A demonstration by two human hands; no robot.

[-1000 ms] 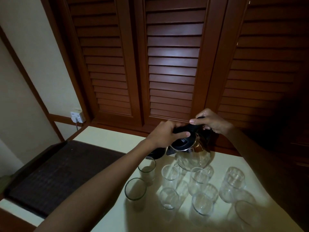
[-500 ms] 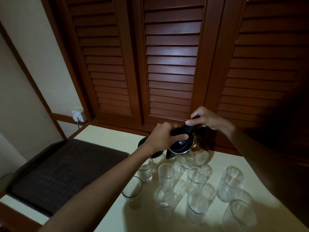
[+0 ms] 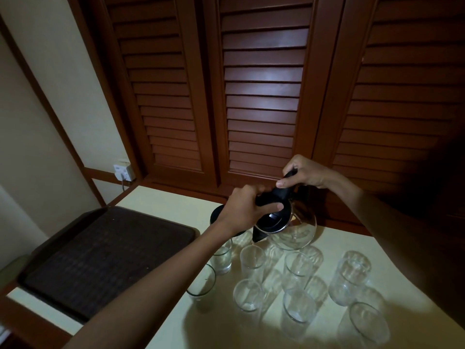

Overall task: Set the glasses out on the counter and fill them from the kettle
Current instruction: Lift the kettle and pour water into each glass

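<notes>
A glass kettle with a black lid and handle is held tilted above the cream counter, its spout pointing down at a clear glass. My right hand grips the black handle. My left hand presses on the lid. Several clear glasses stand upright in a cluster below, among them one at the left holding some water, one in the front row and one at the right. The kettle's round black base is partly hidden behind my left wrist.
A dark brown tray with a woven mat lies on the counter's left part. Louvred wooden doors rise right behind the counter. A wall socket with a plug sits at the back left corner.
The kettle has tipped further forward and its spout has come down over a back-row glass. Both hands have kept their hold on it.
</notes>
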